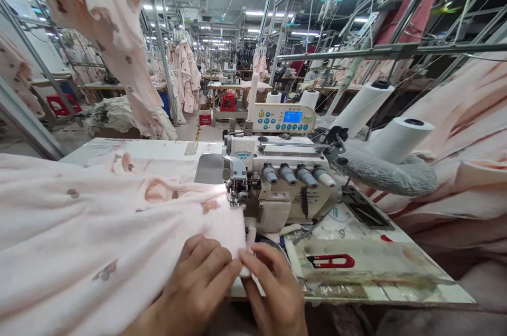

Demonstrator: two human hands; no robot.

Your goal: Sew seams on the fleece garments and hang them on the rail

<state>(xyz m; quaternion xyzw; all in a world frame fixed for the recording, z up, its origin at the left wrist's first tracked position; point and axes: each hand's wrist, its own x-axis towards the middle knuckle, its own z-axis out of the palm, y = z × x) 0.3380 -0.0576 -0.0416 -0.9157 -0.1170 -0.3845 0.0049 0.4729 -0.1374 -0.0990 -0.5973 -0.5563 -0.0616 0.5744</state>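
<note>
Pale pink plush fabric (130,230) with small brown prints spreads over the left of the sewing table. Its right edge runs under the presser foot of a white overlock sewing machine (285,167). My left hand (202,278) is closed on the fabric near its front right corner, knuckles up. Just to its right, my right hand (273,288) pinches the same edge between thumb and fingers. Both hands are close together in front of the machine. A narrow pale strip (251,235) hangs beside the fabric edge by the needle area.
Red thread snips (331,261) lie on the table's right front. Thread cones (402,138) stand behind the machine at right, near a grey fuzzy roll (392,172). Pink fabric hangs at upper left, and more is heaped at right (475,167). A metal rail (376,53) crosses above.
</note>
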